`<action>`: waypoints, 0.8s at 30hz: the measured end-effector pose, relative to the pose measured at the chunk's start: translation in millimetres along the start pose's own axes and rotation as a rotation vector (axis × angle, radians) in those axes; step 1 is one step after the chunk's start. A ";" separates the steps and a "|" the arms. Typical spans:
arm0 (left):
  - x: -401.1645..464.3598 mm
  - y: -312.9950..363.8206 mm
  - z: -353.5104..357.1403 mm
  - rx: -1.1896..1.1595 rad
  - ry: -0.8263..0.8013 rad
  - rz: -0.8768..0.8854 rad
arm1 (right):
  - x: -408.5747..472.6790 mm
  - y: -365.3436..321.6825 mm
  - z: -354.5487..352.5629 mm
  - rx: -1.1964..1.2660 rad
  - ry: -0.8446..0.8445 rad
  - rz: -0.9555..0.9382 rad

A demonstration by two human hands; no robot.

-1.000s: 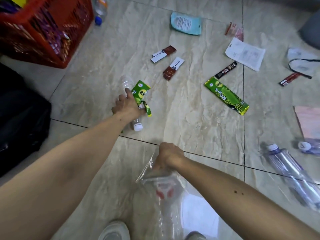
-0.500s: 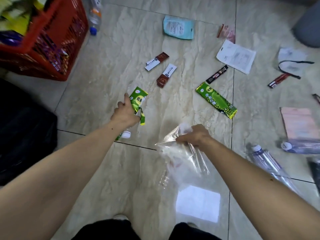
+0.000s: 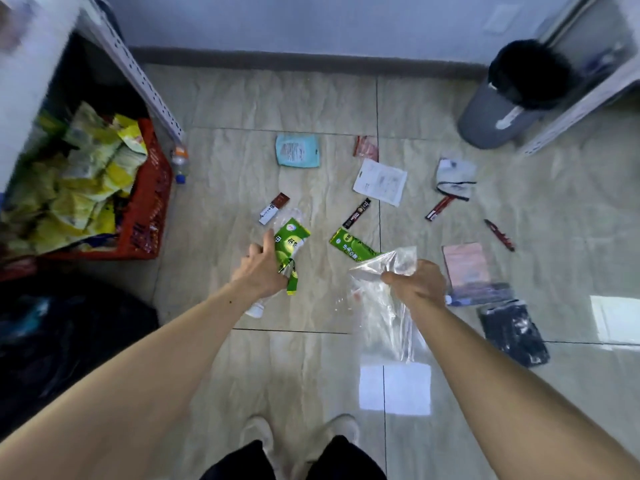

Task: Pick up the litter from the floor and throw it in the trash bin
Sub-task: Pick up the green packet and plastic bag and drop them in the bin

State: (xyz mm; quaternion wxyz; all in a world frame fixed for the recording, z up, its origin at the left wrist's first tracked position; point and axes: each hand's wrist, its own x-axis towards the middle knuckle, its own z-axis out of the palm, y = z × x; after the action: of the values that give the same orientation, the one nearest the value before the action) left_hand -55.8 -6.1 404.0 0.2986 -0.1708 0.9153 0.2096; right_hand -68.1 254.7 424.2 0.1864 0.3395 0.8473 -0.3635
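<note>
Below the head camera, over the tiled floor (image 3: 242, 98), my left hand (image 3: 261, 268) has its grip closed on a green wrapper (image 3: 289, 247) together with a clear plastic bottle (image 3: 258, 308), whose white cap hangs beneath the wrist; my right hand (image 3: 417, 280) has its grip pinched on a clear plastic bag (image 3: 384, 317) that dangles loose. Both hands are full, so the likeliest fault, as I judge it, is a drop: the bottle is held alongside the wrapper and not by itself, and could slide out on the carry, while the limp bag could snag or spill whatever it holds, which I cannot make out. The grey trash bin (image 3: 498, 112), lined with a black bag, stands well apart at upper right beside a white shelf frame, tilted in this wide view; its contents are hidden. A red crate (image 3: 152, 209) at left is heaped with yellow and green packets. Litter still on the floor: a second green wrapper (image 3: 351, 245), a teal pouch (image 3: 297, 150), a white sheet (image 3: 380, 181), a brown-and-white stick (image 3: 274, 208), a black stick (image 3: 356, 213), a pink packet (image 3: 465, 263) and a dark packet (image 3: 512, 332).
</note>
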 end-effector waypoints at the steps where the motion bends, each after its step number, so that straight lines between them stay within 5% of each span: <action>1: -10.8 12.1 -13.7 0.027 -0.009 0.003 | -7.4 -7.3 -19.9 -0.015 0.025 0.005; 11: -40.0 154.4 -150.2 0.177 -0.016 0.110 | -13.8 -99.8 -197.0 -0.034 0.150 0.082; 24: 94.2 351.2 -243.7 0.395 -0.021 0.329 | 122.4 -198.5 -298.4 0.089 0.357 0.242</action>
State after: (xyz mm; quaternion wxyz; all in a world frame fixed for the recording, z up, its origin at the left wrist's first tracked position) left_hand -397.2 157.7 623.5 0.2975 0.0442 0.9508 0.0741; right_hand -315.5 429.8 651.2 0.0606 0.5056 0.8030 -0.3096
